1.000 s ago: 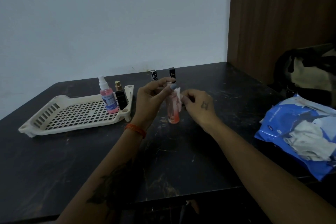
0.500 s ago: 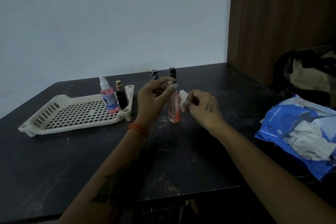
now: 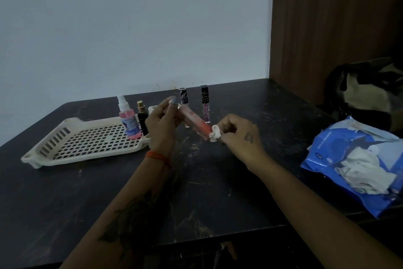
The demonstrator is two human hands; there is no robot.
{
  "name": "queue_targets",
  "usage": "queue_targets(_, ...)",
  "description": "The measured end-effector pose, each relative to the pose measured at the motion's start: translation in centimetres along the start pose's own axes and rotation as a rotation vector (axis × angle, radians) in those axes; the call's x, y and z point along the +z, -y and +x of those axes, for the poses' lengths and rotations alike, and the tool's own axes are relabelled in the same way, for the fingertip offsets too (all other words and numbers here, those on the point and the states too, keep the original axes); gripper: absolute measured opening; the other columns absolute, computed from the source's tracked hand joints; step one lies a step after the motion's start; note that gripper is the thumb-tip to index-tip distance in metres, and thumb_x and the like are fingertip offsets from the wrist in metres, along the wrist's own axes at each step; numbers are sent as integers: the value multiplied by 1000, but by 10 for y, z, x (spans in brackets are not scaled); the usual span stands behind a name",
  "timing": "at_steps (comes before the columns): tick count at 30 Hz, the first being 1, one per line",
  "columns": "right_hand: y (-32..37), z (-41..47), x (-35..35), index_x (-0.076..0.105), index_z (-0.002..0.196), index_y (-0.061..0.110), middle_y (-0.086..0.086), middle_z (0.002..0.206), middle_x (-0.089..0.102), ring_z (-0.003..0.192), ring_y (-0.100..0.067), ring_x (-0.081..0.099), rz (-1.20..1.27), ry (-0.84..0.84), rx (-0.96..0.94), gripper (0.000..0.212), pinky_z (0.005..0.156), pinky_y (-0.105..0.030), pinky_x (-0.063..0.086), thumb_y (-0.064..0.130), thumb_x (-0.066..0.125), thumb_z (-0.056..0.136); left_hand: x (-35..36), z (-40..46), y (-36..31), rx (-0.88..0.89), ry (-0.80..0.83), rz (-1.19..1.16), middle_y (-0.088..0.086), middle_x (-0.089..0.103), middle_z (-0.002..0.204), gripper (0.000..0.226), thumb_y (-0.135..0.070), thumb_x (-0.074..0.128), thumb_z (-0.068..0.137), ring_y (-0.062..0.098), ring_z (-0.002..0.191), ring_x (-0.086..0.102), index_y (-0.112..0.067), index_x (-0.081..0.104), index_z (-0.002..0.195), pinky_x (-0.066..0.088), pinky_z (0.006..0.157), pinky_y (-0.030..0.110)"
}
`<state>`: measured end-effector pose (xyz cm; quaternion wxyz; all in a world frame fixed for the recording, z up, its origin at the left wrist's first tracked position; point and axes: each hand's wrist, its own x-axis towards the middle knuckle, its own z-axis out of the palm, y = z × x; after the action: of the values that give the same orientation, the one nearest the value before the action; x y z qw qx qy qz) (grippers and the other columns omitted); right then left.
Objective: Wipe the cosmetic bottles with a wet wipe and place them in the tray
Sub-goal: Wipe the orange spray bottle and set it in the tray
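My left hand [image 3: 162, 125] grips the top of a slim pink-orange bottle [image 3: 195, 123], held tilted above the black table with its base pointing right. My right hand [image 3: 238, 135] pinches a crumpled white wet wipe [image 3: 215, 136] against the bottle's base. A cream perforated tray [image 3: 87, 144] lies at the left. In its right end stand a pink spray bottle [image 3: 128, 121] and a small black bottle with a gold cap [image 3: 142, 121]. Two black-capped tubes [image 3: 182, 95] [image 3: 205, 105] stand upright on the table behind my hands.
A blue pack of wet wipes [image 3: 353, 164] with white wipes spilling out lies at the table's right edge. A dark bag [image 3: 368, 92] sits beyond it. A white wall and a brown wooden panel [image 3: 327, 17] rise behind the black table [image 3: 207, 192].
The bottle has gone from upright to tilted, base swung right. My right hand with the wipe has moved down from the bottle's side to its base.
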<state>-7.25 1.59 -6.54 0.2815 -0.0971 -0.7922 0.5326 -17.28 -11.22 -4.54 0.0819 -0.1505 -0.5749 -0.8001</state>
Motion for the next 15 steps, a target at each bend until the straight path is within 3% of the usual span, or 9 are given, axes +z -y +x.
queue_targets(1, 1, 1, -1, 65, 76, 10, -2, 82, 69, 69, -10, 66, 120, 11, 125, 13, 62, -22, 56, -2, 68, 71, 0, 0, 0, 2, -20, -32, 8, 61, 94, 20, -14, 56, 89, 17, 89, 63, -5, 62, 106, 58, 74, 27)
queue_targets(3, 2, 2, -2, 65, 84, 6, -8, 92, 70, 69, -13, 70, 369, 44, 312, 14, 58, -20, 56, -5, 66, 76, 2, -1, -1, 34, -27, -49, 6, 63, 88, 17, -13, 57, 89, 14, 85, 64, -4, 63, 103, 58, 75, 27)
queue_targets(6, 4, 2, -4, 63, 94, 0, -14, 95, 68, 68, -15, 71, 532, 67, 429, 15, 59, -18, 57, -6, 64, 80, 5, -5, -2, 130, 20, 49, 3, 63, 85, 9, -12, 57, 88, 11, 83, 64, -11, 63, 95, 57, 74, 25)
queue_targets(11, 8, 3, -9, 64, 84, -2, -11, 70, 73, 63, -18, 71, 585, 94, 449, 10, 51, -19, 55, -7, 63, 76, 6, -8, -8, 223, 1, 178, 10, 65, 93, 21, -12, 58, 88, 13, 86, 65, -1, 61, 106, 57, 78, 28)
queue_targets(15, 6, 4, -7, 62, 77, 3, -14, 84, 70, 61, -16, 71, 517, -30, 467, 10, 55, -19, 57, -6, 60, 78, 8, -11, -10, 303, 36, 298, 19, 65, 101, 23, -11, 58, 88, 23, 93, 64, -1, 62, 109, 56, 83, 38)
